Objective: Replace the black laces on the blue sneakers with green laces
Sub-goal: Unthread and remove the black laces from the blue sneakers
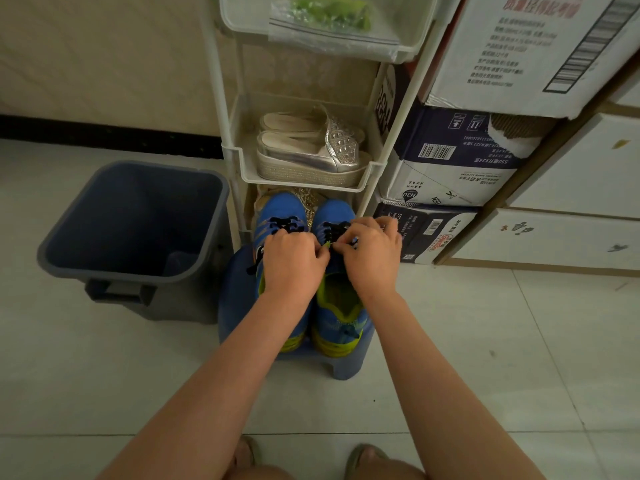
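Risk of tightening the knot instead of loosening it, or of dragging blue sneakers [334,211] off the blue stool [346,368] beneath the grips. Left grip [292,259] and right grip [372,252] both pinched together on black laces [332,228], right at the fingertips. Tiny green sliver between the grips, impossible to identify.

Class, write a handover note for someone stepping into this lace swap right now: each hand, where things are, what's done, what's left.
Left hand, right hand: fingers pinch the black laces near the right sneaker's top.
Both blue sneakers stand on the blue stool by the rack.
A bag of green material, probably the new laces, lies in its top tray.
Done: nothing evident; black laces thread both sneakers.
Left: unlace both, thread green.
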